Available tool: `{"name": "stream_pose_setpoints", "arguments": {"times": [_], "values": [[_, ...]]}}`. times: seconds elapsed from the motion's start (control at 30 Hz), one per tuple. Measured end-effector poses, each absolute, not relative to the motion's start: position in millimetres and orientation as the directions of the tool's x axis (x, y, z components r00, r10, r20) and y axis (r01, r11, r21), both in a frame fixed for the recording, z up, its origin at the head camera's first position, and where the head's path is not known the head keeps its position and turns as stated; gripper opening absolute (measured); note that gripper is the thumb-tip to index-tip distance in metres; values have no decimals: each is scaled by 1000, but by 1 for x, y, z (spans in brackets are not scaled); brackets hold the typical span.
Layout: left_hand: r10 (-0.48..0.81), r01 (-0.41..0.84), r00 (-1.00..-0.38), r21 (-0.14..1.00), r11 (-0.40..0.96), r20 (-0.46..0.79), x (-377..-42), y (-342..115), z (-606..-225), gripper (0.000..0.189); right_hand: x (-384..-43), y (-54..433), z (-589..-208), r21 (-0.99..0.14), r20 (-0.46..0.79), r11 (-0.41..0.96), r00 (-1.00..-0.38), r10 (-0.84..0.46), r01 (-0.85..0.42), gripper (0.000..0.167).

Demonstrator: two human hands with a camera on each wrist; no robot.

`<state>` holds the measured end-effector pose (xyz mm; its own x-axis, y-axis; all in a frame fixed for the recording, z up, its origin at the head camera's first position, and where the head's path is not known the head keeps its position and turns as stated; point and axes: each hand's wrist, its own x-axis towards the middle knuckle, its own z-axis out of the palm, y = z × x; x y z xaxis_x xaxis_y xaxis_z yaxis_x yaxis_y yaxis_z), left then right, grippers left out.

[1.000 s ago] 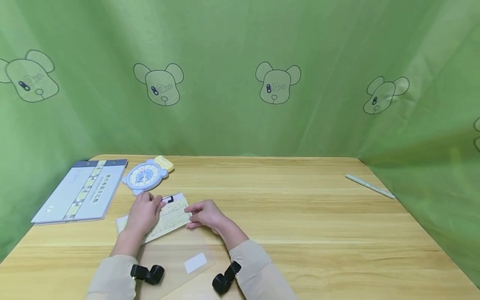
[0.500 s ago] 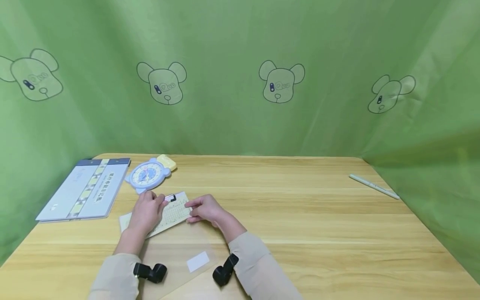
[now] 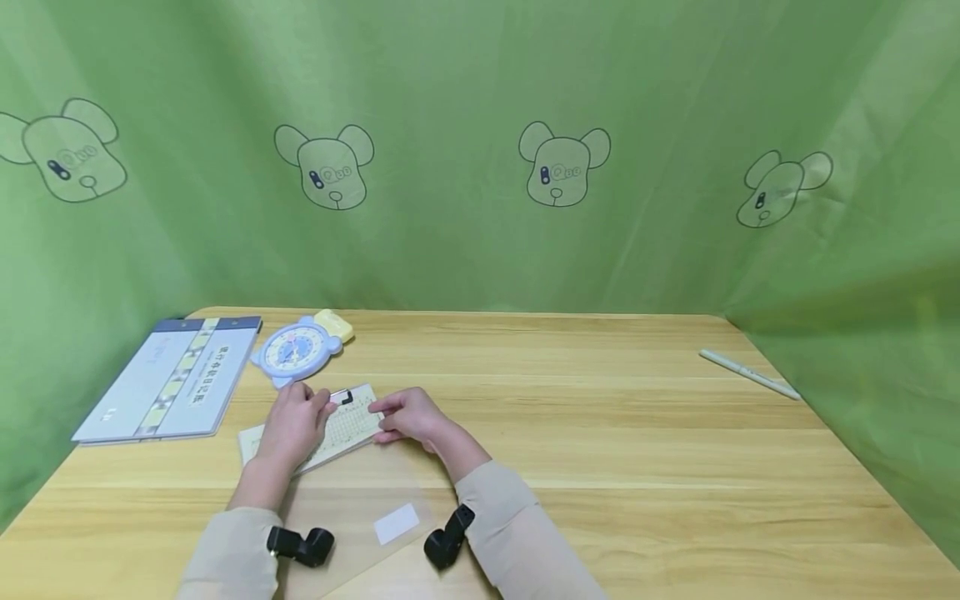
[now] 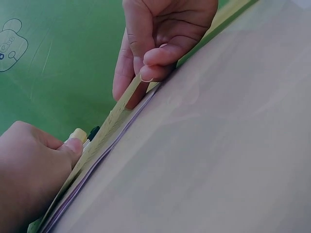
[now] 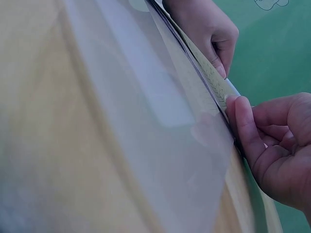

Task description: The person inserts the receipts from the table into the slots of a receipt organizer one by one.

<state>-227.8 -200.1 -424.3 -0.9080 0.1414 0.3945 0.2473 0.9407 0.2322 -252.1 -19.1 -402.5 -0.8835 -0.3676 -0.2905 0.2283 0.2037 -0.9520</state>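
My left hand (image 3: 291, 425) pinches a small black binder clip (image 3: 347, 398) with pale, wire-like handles, at the far edge of the printed paper sheets (image 3: 348, 432). My right hand (image 3: 412, 419) holds the right end of these sheets between thumb and fingers. Seen edge-on in the left wrist view, the paper (image 4: 112, 116) runs between both hands, with thin purplish edges just below it. How far the clip reaches over the paper cannot be seen. Under and in front of the sheets lies a translucent file folder (image 3: 352, 512) with a white label (image 3: 396, 523).
A large grey-blue document folder (image 3: 168, 379) lies at the left edge of the table. Beside it are a blue toy clock (image 3: 294, 350) and a pale yellow block (image 3: 334, 325). A pale green pen (image 3: 748, 373) lies far right. Green curtain (image 3: 480, 233) hangs behind.
The head view has shifted slightly. The near edge of the top sheet now sits a little farther back, closer over the stack. Both hands keep nearly the same hold.
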Motion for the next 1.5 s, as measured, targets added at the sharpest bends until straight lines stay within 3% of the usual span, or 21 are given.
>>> {"name": "stream_pose_setpoints", "arguments": {"times": [0.3,0.63,1.2,1.5], "values": [[140,252,-907,246,936,397,-227,-200,-425,26,-252,-17,-406,-952,-287,210,-881,-376,221,29],[94,218,-926,313,925,367,-226,-201,-424,32,-241,-5,-412,-975,-219,112,-894,-390,190,26],[29,199,-928,424,883,373,-228,-201,-422,38,-235,1,-411,-975,-158,201,-920,-359,89,14],[26,144,-971,493,858,237,-223,-213,-403,47,-234,3,-409,-978,-157,188,-900,-406,86,16]]}}
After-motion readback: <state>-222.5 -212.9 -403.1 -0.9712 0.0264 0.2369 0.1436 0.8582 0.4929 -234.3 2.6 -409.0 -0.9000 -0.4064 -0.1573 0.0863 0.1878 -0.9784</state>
